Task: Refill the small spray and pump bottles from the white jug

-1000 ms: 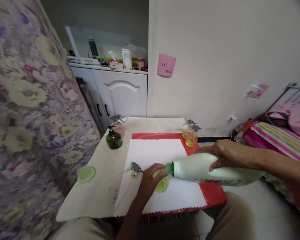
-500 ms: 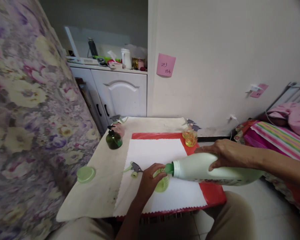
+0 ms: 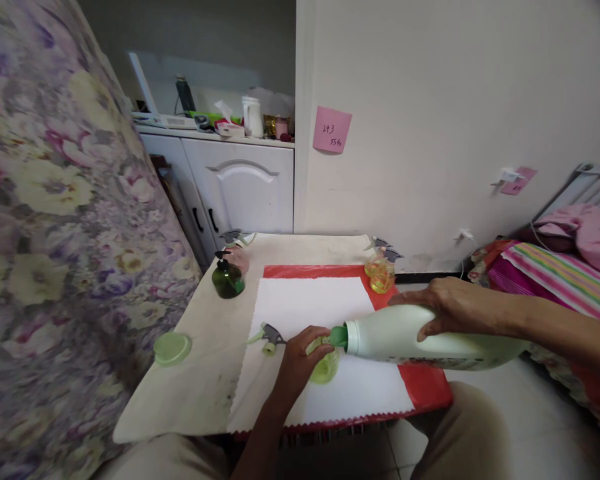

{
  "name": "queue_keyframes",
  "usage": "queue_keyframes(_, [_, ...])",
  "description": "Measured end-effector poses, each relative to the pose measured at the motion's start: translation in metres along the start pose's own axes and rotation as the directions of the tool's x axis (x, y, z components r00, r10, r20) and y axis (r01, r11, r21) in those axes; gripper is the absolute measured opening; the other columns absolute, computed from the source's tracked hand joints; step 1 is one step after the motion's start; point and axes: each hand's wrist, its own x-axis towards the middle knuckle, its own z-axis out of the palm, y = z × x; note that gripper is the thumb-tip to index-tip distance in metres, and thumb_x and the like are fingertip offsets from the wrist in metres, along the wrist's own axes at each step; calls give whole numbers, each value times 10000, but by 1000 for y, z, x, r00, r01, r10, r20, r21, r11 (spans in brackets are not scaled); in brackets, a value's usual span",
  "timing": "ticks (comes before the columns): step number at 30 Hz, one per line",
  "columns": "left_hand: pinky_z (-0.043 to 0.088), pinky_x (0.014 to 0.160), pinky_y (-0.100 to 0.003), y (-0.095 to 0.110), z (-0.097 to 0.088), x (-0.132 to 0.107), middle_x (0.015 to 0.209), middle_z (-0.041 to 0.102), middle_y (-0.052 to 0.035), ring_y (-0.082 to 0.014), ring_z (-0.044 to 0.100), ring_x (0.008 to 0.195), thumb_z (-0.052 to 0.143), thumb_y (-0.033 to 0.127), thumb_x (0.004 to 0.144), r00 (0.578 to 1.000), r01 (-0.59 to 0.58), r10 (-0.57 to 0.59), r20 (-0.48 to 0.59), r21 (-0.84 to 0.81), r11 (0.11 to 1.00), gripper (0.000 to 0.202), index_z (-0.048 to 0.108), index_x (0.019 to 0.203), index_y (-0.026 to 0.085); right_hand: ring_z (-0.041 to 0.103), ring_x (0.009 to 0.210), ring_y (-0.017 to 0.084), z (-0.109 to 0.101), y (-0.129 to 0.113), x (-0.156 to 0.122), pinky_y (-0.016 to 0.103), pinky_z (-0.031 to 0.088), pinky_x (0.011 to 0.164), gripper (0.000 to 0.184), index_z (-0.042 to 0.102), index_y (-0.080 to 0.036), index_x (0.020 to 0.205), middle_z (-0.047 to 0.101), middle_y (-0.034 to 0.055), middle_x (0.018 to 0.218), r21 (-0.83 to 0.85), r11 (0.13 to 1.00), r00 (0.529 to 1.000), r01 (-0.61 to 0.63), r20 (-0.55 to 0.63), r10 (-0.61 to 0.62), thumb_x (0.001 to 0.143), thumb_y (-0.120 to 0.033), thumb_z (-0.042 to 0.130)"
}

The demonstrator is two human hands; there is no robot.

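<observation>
My right hand grips a large pale green jug by its handle. The jug lies tilted almost level, its green spout at the mouth of a small clear green bottle. With thumb and fingers my left hand holds that bottle by the neck as it stands on the white sheet. Whether liquid runs from the spout is too small to tell. Left of my left hand lies a grey and green spray head. A round green cap rests on the table's left side.
A dark green pump bottle and a pinkish spray bottle stand at the table's back left. Yellow spray bottles stand at the back right. A floral curtain hangs at left; a bed is at right.
</observation>
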Motion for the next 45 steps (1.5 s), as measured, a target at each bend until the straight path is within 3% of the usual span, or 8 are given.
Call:
queue_keyframes(20, [459, 878, -305, -1, 0, 0, 970, 721, -46, -213, 644, 949, 677, 220, 774, 1000, 2, -2, 16, -10, 1000, 164, 707, 935, 199, 636, 630, 202, -2, 0, 0, 249, 393, 588, 531, 542, -302, 1291, 727, 40, 785, 41, 999, 1000, -4, 20, 3, 798, -473, 639])
queue_keyframes(29, [462, 870, -308, -2, -1, -1, 962, 721, -42, -214, 645, 940, 672, 231, 778, 1000, -4, 4, 22, -6, 1000, 162, 708, 934, 204, 590, 565, 174, -2, -1, 0, 237, 342, 554, 542, 529, -287, 1309, 724, 39, 746, 32, 999, 1000, 10, 11, -11, 811, -469, 637])
queue_keyframes(45, [460, 874, -297, -2, -1, 0, 971, 719, -39, -209, 645, 948, 673, 225, 781, 1000, -1, 1, 24, 1, 1000, 161, 704, 938, 208, 640, 642, 199, -3, -2, 1, 243, 394, 584, 547, 540, -295, 1301, 725, 56, 783, 37, 999, 999, -23, 27, 22, 794, -458, 662])
